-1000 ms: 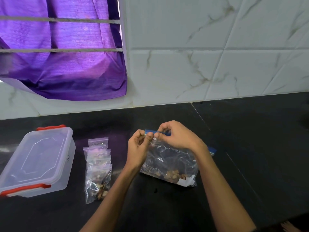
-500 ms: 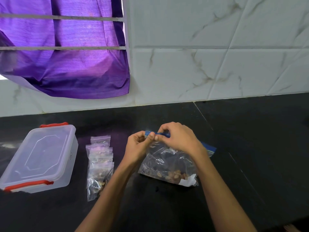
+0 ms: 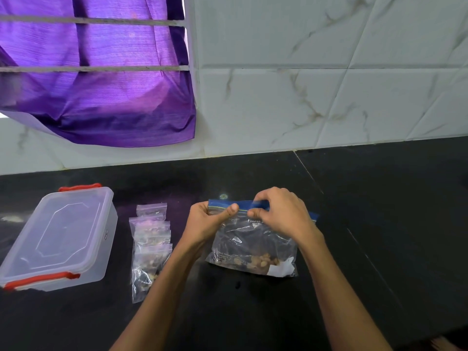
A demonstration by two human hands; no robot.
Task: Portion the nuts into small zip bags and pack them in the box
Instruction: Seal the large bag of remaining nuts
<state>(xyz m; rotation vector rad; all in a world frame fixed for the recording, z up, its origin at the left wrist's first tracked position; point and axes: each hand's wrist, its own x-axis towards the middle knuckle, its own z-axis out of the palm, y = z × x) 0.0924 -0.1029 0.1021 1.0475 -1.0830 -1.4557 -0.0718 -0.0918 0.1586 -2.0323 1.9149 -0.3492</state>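
Note:
A large clear zip bag [image 3: 253, 245] with a blue seal strip lies on the black counter, a few nuts [image 3: 262, 260] left at its bottom. My left hand [image 3: 209, 221] pinches the strip near its left end, thumb on top. My right hand [image 3: 277, 211] pinches the strip just to the right of it. Left of my forearm lies a row of several small zip bags [image 3: 150, 247] overlapping one another, the nearest holding nuts. Further left stands a clear plastic box [image 3: 60, 236] with red clips, its lid on.
The black counter [image 3: 379, 224] runs to a white marble-pattern tiled wall [image 3: 304, 97]. A purple curtain [image 3: 101, 92] hangs behind bars at the upper left, above the box. A dark speck lies on the counter in front of the large bag.
My hands have drawn slightly apart along the blue strip, the left thumb now lying flat on it. The bag has stayed in place.

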